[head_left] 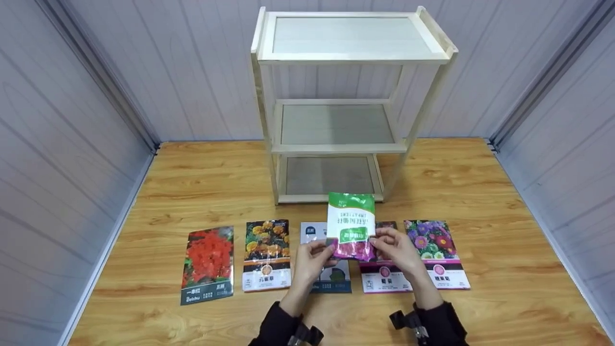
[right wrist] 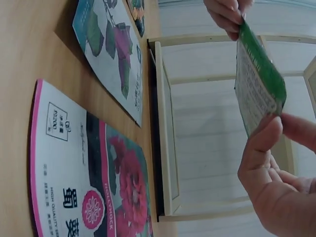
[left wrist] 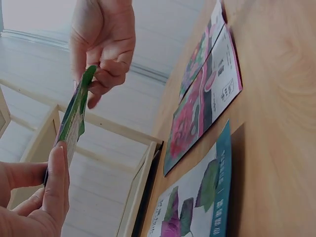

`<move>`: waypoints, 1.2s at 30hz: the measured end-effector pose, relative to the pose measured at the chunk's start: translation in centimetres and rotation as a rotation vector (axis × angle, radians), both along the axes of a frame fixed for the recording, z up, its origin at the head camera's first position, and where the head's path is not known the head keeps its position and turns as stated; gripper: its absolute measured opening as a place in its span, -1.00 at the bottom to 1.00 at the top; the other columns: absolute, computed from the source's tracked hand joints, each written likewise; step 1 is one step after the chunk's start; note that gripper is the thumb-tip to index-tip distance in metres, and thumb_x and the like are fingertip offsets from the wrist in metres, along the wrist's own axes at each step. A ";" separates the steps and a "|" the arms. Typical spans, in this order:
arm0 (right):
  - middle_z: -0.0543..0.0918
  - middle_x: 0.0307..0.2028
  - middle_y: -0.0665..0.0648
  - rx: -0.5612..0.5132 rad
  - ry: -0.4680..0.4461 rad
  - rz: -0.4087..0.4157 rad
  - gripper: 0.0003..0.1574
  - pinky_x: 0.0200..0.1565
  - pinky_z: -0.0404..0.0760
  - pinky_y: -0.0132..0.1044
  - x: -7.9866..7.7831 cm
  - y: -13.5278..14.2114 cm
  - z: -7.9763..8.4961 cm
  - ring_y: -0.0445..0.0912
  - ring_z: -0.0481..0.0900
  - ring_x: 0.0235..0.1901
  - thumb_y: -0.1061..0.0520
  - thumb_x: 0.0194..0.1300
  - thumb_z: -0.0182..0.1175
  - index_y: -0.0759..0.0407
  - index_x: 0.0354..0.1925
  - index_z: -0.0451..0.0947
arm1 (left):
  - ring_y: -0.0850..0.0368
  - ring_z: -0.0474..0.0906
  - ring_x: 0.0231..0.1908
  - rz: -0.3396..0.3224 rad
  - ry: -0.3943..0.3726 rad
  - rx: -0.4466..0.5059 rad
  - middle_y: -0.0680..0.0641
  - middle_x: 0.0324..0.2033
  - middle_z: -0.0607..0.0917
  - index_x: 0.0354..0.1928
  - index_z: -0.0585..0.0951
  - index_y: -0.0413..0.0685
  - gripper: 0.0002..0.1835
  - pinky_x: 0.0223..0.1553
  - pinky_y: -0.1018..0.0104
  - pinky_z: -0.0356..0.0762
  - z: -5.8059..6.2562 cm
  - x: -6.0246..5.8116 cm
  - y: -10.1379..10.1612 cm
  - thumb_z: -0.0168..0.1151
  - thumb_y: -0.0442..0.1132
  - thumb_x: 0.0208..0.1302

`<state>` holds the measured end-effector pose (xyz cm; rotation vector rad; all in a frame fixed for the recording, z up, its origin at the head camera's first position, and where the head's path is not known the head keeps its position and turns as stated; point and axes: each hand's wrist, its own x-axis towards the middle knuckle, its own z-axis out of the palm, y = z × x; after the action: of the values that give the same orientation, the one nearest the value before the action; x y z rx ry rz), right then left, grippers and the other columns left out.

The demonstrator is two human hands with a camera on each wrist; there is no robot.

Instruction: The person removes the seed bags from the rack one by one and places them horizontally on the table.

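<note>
A green and white seed packet (head_left: 350, 218) with pink flowers along its near end is held up between both hands, its print upside down in the head view. My left hand (head_left: 311, 262) pinches its near left corner, and my right hand (head_left: 398, 249) pinches the near right one. In the left wrist view the left thumb and fingers (left wrist: 57, 182) grip the packet's edge. The right wrist view shows the right thumb (right wrist: 264, 133) against the packet's back. Beneath the hands lies a seed packet with purple flowers (right wrist: 116, 47), partly covered in the head view.
A pale wooden three-tier shelf (head_left: 353, 57) stands at the back of the wood-grain table (head_left: 144, 317). In the row on the table are seed packets with red flowers (head_left: 209, 259), orange flowers (head_left: 267, 254), crimson hollyhocks (right wrist: 131, 182) and mixed daisies (head_left: 435, 245). Panelled walls enclose three sides.
</note>
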<state>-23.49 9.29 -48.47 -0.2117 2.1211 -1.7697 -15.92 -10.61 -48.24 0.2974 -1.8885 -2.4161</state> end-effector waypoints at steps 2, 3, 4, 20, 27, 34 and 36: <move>0.56 -0.47 0.10 0.013 0.021 0.004 -0.52 -0.46 0.54 -0.30 -0.3 0.1 0.0 -0.13 0.47 -0.56 0.23 0.18 0.15 0.49 0.00 0.29 | 0.04 0.60 -0.53 -0.003 0.008 0.006 -0.35 -0.42 0.61 -0.20 0.47 -0.62 -0.78 -0.41 0.22 0.60 0.1 0.5 0.0 0.09 -0.53 0.12; 0.57 -0.46 0.11 0.019 0.037 -0.004 -0.51 -0.45 0.56 -0.28 -0.4 0.1 0.1 -0.12 0.48 -0.56 0.23 0.17 0.15 0.49 0.01 0.29 | 0.04 0.60 -0.53 -0.006 0.013 0.008 -0.34 -0.42 0.61 -0.21 0.47 -0.62 -0.78 -0.41 0.22 0.60 0.2 0.7 0.0 0.09 -0.53 0.12; 0.57 -0.45 0.13 0.028 0.053 -0.021 -0.51 -0.44 0.57 -0.24 -0.6 0.0 0.1 -0.10 0.49 -0.55 0.23 0.17 0.16 0.48 0.01 0.31 | 0.03 0.59 -0.53 -0.009 0.019 0.013 -0.35 -0.42 0.60 -0.21 0.47 -0.63 -0.78 -0.41 0.21 0.60 0.1 0.9 0.0 0.09 -0.54 0.11; 0.56 -0.27 0.27 0.261 0.306 0.032 -0.60 -0.31 0.50 -0.40 -4.8 -0.8 2.5 -0.10 0.49 -0.34 0.18 0.20 0.14 0.47 -0.09 0.44 | 0.13 0.59 -0.56 -0.102 0.024 0.080 -0.35 -0.40 0.61 -0.20 0.46 -0.61 -0.77 -0.43 0.23 0.60 -3.0 2.2 0.6 0.10 -0.54 0.11; 0.60 -0.25 0.30 0.304 0.320 0.180 -0.63 -0.34 0.53 -0.35 -5.2 -1.2 2.5 -0.01 0.55 -0.33 0.15 0.18 0.16 0.44 -0.14 0.52 | 0.10 0.59 -0.58 -0.141 0.015 0.065 -0.39 -0.38 0.60 -0.22 0.48 -0.60 -0.79 -0.44 0.24 0.60 -3.2 2.5 0.8 0.10 -0.54 0.11; 0.60 -0.31 0.29 0.344 0.272 0.245 -0.67 -0.42 0.52 -0.38 -4.7 -1.0 2.9 -0.12 0.51 -0.45 0.21 0.15 0.18 0.47 -0.17 0.53 | -0.12 0.59 -0.52 -0.153 0.031 0.039 -0.40 -0.38 0.59 -0.24 0.47 -0.63 -0.80 -0.45 0.19 0.60 -3.4 2.4 0.5 0.09 -0.58 0.08; 0.61 -0.36 0.28 0.339 0.259 0.243 -0.69 -0.44 0.51 -0.39 -4.3 -1.0 3.3 -0.14 0.50 -0.48 0.25 0.14 0.17 0.49 -0.20 0.53 | -0.06 0.60 -0.53 -0.153 0.027 0.029 -0.38 -0.38 0.60 -0.24 0.48 -0.61 -0.81 -0.45 0.21 0.60 -3.0 2.5 0.3 0.10 -0.57 0.09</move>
<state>-27.82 8.29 -45.22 -0.6051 2.4142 -1.2807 -13.38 -10.26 -51.25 0.1252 -1.9338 -2.5310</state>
